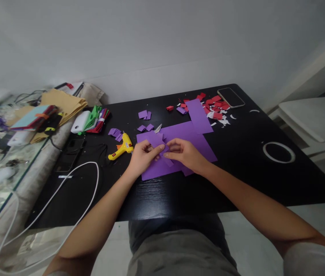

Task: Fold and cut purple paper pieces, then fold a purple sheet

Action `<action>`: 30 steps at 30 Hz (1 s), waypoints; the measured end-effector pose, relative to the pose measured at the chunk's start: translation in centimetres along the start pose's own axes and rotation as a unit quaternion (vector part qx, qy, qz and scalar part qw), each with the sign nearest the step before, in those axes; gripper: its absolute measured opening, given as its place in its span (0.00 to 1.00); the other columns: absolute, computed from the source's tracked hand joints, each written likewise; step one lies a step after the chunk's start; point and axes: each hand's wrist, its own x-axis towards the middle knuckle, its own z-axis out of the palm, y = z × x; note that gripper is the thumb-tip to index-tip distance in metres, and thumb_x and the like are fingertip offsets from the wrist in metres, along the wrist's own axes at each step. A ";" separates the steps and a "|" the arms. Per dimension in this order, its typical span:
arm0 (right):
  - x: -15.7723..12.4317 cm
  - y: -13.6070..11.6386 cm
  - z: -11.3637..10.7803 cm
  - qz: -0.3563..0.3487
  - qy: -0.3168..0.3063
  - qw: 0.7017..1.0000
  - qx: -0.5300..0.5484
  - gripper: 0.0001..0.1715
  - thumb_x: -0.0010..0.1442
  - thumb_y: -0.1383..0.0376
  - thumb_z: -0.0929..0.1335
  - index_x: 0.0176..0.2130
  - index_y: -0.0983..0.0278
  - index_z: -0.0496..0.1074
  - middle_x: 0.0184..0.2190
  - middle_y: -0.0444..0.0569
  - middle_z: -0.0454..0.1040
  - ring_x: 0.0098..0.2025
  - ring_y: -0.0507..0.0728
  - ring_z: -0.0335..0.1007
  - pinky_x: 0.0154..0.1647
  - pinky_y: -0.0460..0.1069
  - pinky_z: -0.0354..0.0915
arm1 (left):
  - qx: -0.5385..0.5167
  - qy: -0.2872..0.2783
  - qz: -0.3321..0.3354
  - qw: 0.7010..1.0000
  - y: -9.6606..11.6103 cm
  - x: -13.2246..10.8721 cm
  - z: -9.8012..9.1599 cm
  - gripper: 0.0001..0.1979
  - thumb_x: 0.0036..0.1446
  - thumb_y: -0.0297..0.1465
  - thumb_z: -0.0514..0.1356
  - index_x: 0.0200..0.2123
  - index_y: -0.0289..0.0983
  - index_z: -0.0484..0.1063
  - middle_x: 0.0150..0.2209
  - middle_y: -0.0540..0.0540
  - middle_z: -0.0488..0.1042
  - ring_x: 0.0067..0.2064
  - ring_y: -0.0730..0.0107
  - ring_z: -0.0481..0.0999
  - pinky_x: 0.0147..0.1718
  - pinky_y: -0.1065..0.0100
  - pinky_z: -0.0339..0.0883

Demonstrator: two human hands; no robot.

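Note:
Both my hands meet over a large purple paper sheet (191,134) on the black table (237,180). My left hand (142,155) pinches a small purple paper piece (157,141) between thumb and fingers. My right hand (183,152) has its fingers closed on the same piece from the right. Scissors (158,128) lie just beyond my hands, partly under the paper. A yellow glue gun (121,148) rests to the left of my left hand.
Small purple squares (145,114) and red and white scraps (215,107) litter the far side. A phone (231,97) lies at the back right, a white ring (278,151) at right. White cable (93,184), folded coloured paper (96,119) and clutter sit at left.

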 end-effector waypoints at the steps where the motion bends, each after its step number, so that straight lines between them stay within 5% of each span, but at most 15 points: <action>1: 0.0 0.1 0.0 0.011 -0.009 1.000 0.009 0.21 0.50 0.62 0.80 0.41 0.60 0.74 0.27 0.41 0.80 0.33 0.56 0.80 0.40 0.53 0.75 | -0.004 0.002 -0.006 1.000 -0.1 0.0 0.0 0.20 0.50 0.45 0.75 0.28 0.36 0.73 0.19 0.50 0.76 0.20 0.72 0.74 0.22 0.71 0.66; 13: 0.0 -0.1 -0.4 0.024 -0.025 0.999 0.016 0.20 0.51 0.66 0.80 0.42 0.61 0.75 0.28 0.44 0.84 0.34 0.59 0.84 0.40 0.54 0.78 | 0.014 -0.044 -0.018 0.999 -0.4 0.3 -0.6 0.19 0.53 0.44 0.73 0.28 0.35 0.75 0.22 0.46 0.80 0.22 0.70 0.76 0.24 0.69 0.70; 20: 0.0 0.1 -0.5 0.018 -0.031 0.999 -0.010 0.16 0.53 0.64 0.79 0.42 0.63 0.79 0.35 0.48 0.85 0.38 0.58 0.84 0.47 0.55 0.76 | 0.035 -0.013 -0.015 0.999 -0.4 0.1 -0.4 0.18 0.52 0.43 0.74 0.29 0.36 0.75 0.21 0.48 0.78 0.22 0.70 0.75 0.24 0.70 0.67; 30: -0.1 -0.6 -0.4 0.024 -0.016 0.999 -0.034 0.12 0.53 0.67 0.79 0.39 0.64 0.80 0.32 0.45 0.84 0.35 0.56 0.81 0.42 0.50 0.74 | 0.076 -0.007 0.003 0.997 -0.5 -0.3 0.0 0.18 0.54 0.44 0.72 0.33 0.36 0.72 0.24 0.51 0.75 0.24 0.71 0.72 0.24 0.71 0.62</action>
